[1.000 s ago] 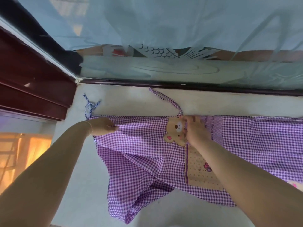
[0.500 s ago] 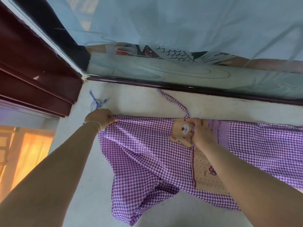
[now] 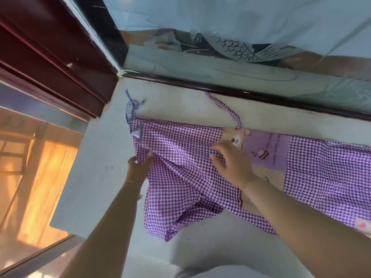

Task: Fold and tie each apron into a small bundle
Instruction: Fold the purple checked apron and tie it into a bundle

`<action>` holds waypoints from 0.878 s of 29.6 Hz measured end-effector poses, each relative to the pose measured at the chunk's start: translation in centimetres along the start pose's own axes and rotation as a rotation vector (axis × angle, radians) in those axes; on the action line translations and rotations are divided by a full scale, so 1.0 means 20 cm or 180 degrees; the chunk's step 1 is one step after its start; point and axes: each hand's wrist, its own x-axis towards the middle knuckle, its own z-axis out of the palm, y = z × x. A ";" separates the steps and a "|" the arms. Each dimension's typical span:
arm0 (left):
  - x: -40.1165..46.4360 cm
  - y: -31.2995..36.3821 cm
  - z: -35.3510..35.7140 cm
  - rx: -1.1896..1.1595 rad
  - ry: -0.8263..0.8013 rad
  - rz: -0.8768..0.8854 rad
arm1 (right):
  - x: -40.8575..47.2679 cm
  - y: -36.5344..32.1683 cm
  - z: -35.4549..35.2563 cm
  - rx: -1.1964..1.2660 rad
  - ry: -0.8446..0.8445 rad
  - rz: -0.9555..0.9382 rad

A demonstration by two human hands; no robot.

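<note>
**A:** so both hands have dropped off the top edge of the apron [image 3: 180, 167] since a moment ago. They were pinning that edge flat by the tie and the bear patch, now they're lower down in the loose cloth.

**B:** yeah. The left hand [image 3: 139, 163] pinches the side hem, thumb and fingers closed on the fabric. The right hand [image 3: 230, 163] has its fingers curled into a bunched ridge just below the bear patch [image 3: 235, 138]. Holding a fold, I'd say, though I can't see under the palm.

**A:** so it's still the first fold?

**B:** looks like it. The apron is spread on the pale ledge [image 3: 96, 177], top edge running along near the dark window frame [image 3: 261, 97], lower part rumpled and hanging toward us. Next I'd guess that slack needs lifting and laying over evenly, or the bundle ends up lumpy.

**A:** fabric looks thin: purple-white check, soft, creases easily. The flat pocket panel [image 3: 267, 155] has printing on it.

**B:** and the blue striped tie [image 3: 131, 106] is knotted at the corner, with the neck loop [image 3: 226, 109] lying slack above. Those are needed last.
</note>
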 end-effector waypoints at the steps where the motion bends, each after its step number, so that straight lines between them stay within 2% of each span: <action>1: -0.08 -0.04 -0.01 -0.0058 -0.0299 -0.0067 | -0.03 -0.05 0.04 -0.0099 -0.0211 -0.0323; 3: -0.17 -0.11 -0.02 -0.0020 -0.0766 -0.0352 | -0.07 -0.09 0.12 -0.0322 -0.0917 -0.0254; 6: -0.24 -0.18 -0.08 0.0133 -0.0924 -0.0753 | -0.07 -0.05 0.19 -0.0721 -0.1764 0.0540; 8: -0.28 -0.21 -0.13 -0.0256 -0.0833 -0.0794 | -0.03 -0.03 0.21 -0.0934 -0.1977 0.0728; 12: -0.36 -0.28 -0.23 -0.1116 -0.0624 -0.0478 | -0.01 -0.06 0.26 -0.1182 -0.2102 0.0794; 14: -0.38 -0.33 -0.25 -0.1183 -0.0968 -0.0533 | 0.00 -0.06 0.25 -0.1256 -0.2171 0.0805; 15: -0.41 -0.36 -0.26 -0.0934 -0.1254 -0.0566 | 0.01 -0.05 0.25 -0.1227 -0.2196 0.0808; 17: -0.46 -0.44 -0.26 0.0168 -0.1842 -0.0541 | 0.01 -0.04 0.24 -0.0948 -0.2004 0.0752; 19: -0.50 -0.49 -0.24 0.1257 -0.1923 -0.0373 | -0.03 -0.07 0.20 -0.0460 -0.1053 0.0386; 20: -0.51 -0.50 -0.22 0.1452 -0.1728 -0.0308 | -0.09 -0.08 0.17 -0.0269 -0.0468 0.0116; 21: -0.53 -0.49 -0.22 0.1360 -0.1486 -0.0284 | -0.15 -0.11 0.16 -0.0042 0.0036 -0.0159; 22: -0.53 -0.49 -0.21 0.0950 -0.1281 -0.0276 | -0.23 -0.14 0.13 0.0124 0.0268 -0.0407; 23: -0.53 -0.47 -0.20 0.0339 -0.1142 -0.0325 | -0.31 -0.17 0.11 0.0224 0.0172 -0.0589; 26: -0.60 -0.37 -0.13 -0.1407 -0.1276 -0.0571 | -0.53 -0.25 0.12 0.0294 -0.1056 -0.0601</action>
